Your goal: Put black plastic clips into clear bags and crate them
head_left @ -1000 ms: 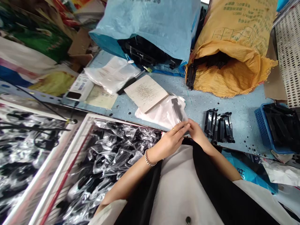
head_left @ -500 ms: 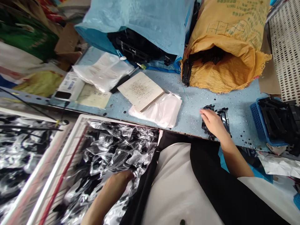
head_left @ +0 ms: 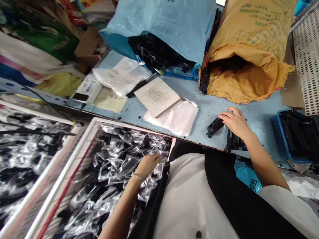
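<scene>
My right hand is over the blue table's front part, its fingertips touching the end of a black plastic part that lies slanted there. More black parts lie beneath and in front of that hand, partly hidden by it. Above the crate of bagged black pieces is my left hand, with a beaded bracelet on the wrist. Its fingers are blurred, and I cannot make out anything in them. Clear plastic bags lie at the table's front edge, partly under a square board.
Behind stand a blue sack and a yellow sack, both open and holding black parts. A blue basket of black parts is at the right. At the left lie more clear bags and a white box.
My left hand has moved up and right over the crate. One black part now lies apart, left of the others, by my right hand's fingertips. The view has shifted slightly.
</scene>
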Demonstrator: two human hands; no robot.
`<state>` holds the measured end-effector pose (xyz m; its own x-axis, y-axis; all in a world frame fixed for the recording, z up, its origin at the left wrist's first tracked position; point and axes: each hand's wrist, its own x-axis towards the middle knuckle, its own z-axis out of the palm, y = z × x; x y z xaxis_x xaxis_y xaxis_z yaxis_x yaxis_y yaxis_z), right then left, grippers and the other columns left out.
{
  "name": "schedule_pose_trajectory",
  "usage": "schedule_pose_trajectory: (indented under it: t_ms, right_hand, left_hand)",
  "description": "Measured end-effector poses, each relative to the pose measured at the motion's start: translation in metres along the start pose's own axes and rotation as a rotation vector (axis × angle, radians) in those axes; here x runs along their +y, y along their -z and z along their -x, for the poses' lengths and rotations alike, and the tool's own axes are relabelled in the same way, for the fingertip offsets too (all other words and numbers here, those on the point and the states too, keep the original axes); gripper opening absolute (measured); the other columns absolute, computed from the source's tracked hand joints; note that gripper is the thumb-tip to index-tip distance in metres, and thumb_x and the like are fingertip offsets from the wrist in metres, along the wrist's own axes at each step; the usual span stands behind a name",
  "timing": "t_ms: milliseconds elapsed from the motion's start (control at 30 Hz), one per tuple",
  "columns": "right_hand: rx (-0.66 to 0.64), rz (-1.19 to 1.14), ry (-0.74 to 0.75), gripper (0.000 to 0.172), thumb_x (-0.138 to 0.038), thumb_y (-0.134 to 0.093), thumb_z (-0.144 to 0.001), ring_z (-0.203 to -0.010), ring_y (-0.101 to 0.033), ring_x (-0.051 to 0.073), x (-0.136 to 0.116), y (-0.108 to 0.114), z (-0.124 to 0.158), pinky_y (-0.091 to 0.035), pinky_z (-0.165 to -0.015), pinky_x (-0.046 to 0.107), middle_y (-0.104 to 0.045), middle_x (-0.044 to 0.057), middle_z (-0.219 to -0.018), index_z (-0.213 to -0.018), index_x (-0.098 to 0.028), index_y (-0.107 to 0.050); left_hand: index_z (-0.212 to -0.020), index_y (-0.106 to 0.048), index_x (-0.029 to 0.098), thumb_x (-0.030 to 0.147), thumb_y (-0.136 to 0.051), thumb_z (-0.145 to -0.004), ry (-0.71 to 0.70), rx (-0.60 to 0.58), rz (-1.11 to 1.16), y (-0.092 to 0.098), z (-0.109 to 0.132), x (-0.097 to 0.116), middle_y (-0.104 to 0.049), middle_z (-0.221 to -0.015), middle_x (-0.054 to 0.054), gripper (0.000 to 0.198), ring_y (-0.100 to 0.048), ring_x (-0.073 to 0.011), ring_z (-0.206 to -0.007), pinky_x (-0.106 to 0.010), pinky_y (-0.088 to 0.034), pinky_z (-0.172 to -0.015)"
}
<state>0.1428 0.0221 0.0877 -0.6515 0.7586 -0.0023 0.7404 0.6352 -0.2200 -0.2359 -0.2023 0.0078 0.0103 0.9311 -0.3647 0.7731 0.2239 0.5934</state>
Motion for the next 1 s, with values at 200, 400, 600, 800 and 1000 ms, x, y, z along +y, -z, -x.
schedule_pose_trajectory:
  t_ms: [200,400,600,800,1000]
  right_hand:
    - [0.078,-0.695,-0.323,0.031,-0.045,-0.053,-0.096,-0.097,-0.068,0.027,-0.034,-0.024,-0.005,-0.056,-0.084,0.042,-0.071,0.008,-0.104,-0.115,-0.024,-0.067]
    - [-0.008,-1.612,-0.600,0.046,-0.061,-0.079,-0.069,-0.060,-0.068,0.020,-0.066,-0.042,0.003,-0.049,-0.048,0.027,-0.065,0.000,-0.067,-0.085,-0.020,-0.064]
    - [-0.305,-1.979,-0.600,0.037,-0.052,-0.070,-0.077,-0.047,-0.052,0.011,-0.107,-0.054,-0.007,-0.035,-0.038,0.023,-0.069,0.004,-0.073,-0.089,-0.018,-0.068]
    - [-0.425,-2.077,-0.663,0.019,-0.032,-0.072,-0.071,-0.040,-0.035,0.006,-0.127,-0.093,-0.019,-0.017,-0.034,0.019,-0.065,0.003,-0.062,-0.076,-0.017,-0.062]
    - [-0.480,-2.001,-0.582,0.030,-0.041,-0.080,-0.070,-0.043,-0.041,0.007,-0.128,-0.087,-0.014,-0.025,-0.037,0.019,-0.065,0.002,-0.064,-0.076,-0.017,-0.063]
  left_hand:
    - [-0.100,-0.076,0.010,0.022,-0.055,-0.094,-0.258,0.389,-0.250,0.021,-0.111,0.101,-0.071,-0.108,-0.021,0.024,-0.067,-0.0317,-0.105,-0.042,-0.054,-0.091]
    - [-0.073,-0.067,0.017,0.022,-0.072,-0.079,-0.061,0.236,0.103,0.040,-0.157,0.097,-0.070,-0.078,-0.005,0.009,-0.065,-0.0201,-0.076,-0.031,-0.051,-0.073]
    - [-0.078,-0.062,0.017,0.025,-0.069,-0.073,0.072,0.178,0.590,0.045,-0.160,0.072,-0.064,-0.061,0.001,0.011,-0.059,-0.0148,-0.056,-0.025,-0.045,-0.054]
    - [-0.096,-0.071,0.015,0.015,-0.049,-0.088,-0.289,0.453,0.233,0.044,-0.152,0.060,-0.074,-0.102,-0.012,0.023,-0.070,-0.0228,-0.101,-0.039,-0.057,-0.095]
    - [-0.138,-0.056,0.011,0.013,-0.035,-0.101,-0.588,0.535,-0.004,0.043,-0.116,0.074,-0.059,-0.141,-0.019,0.043,-0.055,-0.0252,-0.135,-0.044,-0.048,-0.115]
